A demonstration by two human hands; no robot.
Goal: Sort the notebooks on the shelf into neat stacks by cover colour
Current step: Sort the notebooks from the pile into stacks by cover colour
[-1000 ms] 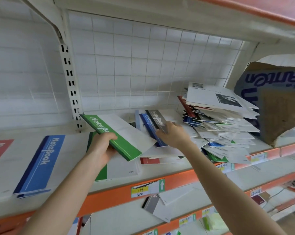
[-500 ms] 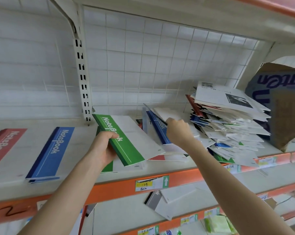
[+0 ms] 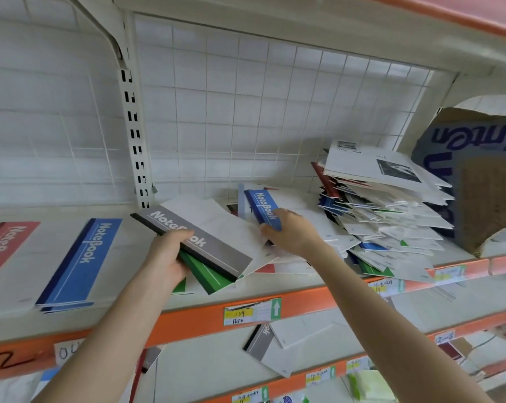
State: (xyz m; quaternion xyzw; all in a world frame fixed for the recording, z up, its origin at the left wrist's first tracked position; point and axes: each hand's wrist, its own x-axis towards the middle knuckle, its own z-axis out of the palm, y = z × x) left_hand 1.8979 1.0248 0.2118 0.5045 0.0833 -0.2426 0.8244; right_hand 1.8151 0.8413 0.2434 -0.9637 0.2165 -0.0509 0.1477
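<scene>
The shelf (image 3: 187, 303) runs the width of the view, its orange front edge carrying price labels. Toward its right end leans the unsorted heap of notebooks (image 3: 391, 222), mixed colours fanned and overhanging the front edge, with a torn cardboard box (image 3: 484, 181) behind it. Toward the left end lie 2 sorted stacks: a blue stack (image 3: 80, 263) and, at the far left, a red stack (image 3: 4, 248) cut off by the frame. Near the shelf's middle the left hand (image 3: 167, 260) has its fingers closed around 2 notebooks together, a grey notebook (image 3: 193, 239) on top and a green notebook (image 3: 208, 274) beneath, both tilted above a flat green one that is barely visible. The right hand (image 3: 292, 232) has its fingers curled on the lower end of a blue notebook (image 3: 264, 209) lying on loose white covers at the middle of the shelf; whether it is pinched or only touched I cannot tell. The risk I see: pulling the blue one could drag the loose covers under it, or disturb the leaning heap so that notebooks slide over the front edge, as seems to have happened on the lower shelf, where a grey one lies. The 2 held notebooks could also slip apart, being gripped near 1 end only. The thumbs are mostly hidden.
</scene>
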